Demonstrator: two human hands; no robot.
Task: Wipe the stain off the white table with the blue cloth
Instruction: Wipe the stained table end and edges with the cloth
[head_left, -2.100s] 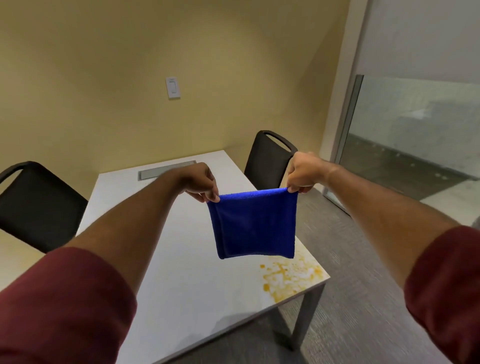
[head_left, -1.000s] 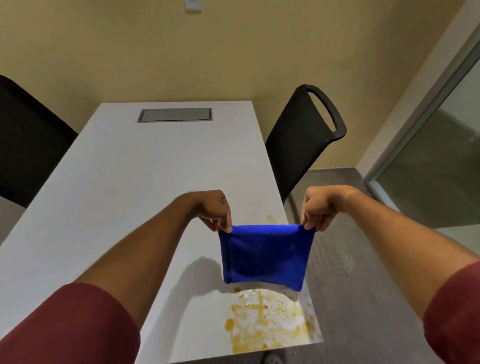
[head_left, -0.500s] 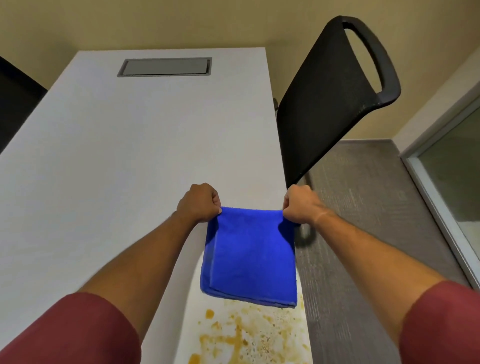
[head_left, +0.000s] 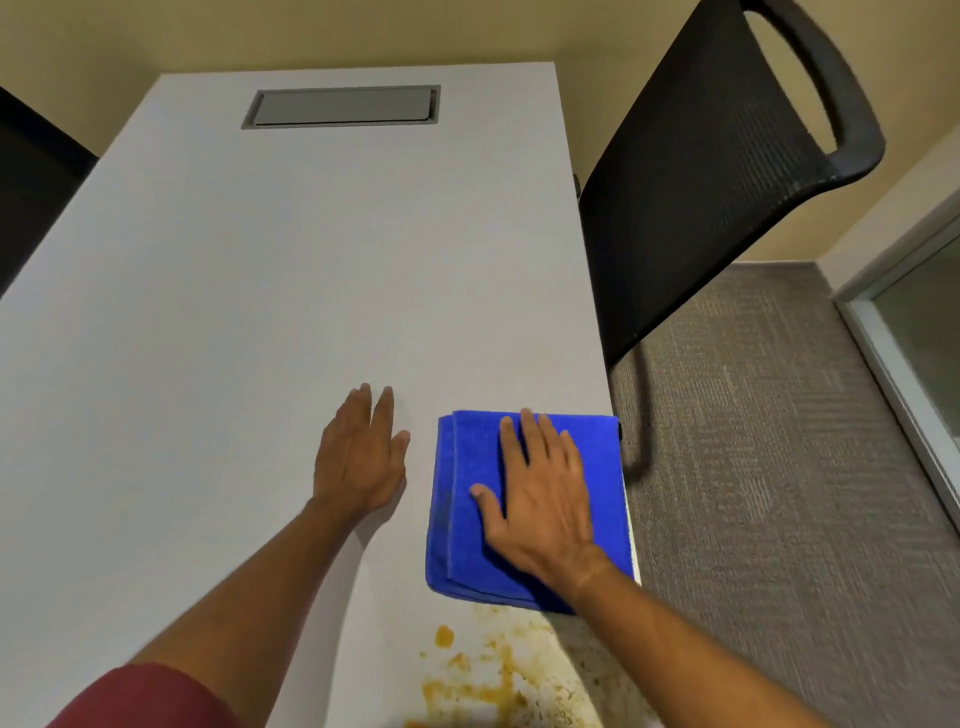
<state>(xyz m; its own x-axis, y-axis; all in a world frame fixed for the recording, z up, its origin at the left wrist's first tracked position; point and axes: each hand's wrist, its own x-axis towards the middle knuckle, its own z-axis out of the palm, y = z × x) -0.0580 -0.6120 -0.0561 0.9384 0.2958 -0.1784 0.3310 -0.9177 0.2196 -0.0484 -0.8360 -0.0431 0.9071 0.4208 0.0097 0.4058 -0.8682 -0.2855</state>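
The blue cloth (head_left: 524, 506) lies folded and flat on the white table (head_left: 291, 291), hard against the table's right edge, with its far right corner reaching just past that edge. The right hand (head_left: 540, 499) rests palm down on top of the cloth, fingers spread and straight (nothing pinched or gripped, only pressed flat). Just to the left of the cloth, apart from it by a narrow strip of bare table, the left hand (head_left: 361, 457) lies open and flat on the tabletop, fingers together and pointing away from the person. The stain (head_left: 498, 680), an orange-yellow spatter, sits on the near side of the cloth, starting just beyond the cloth's near hem and running to the bottom of the view. Past the cloth to the right, off the table, stands a black chair (head_left: 717, 171). A grey panel (head_left: 343, 106) is set into the tabletop far beyond the cloth.
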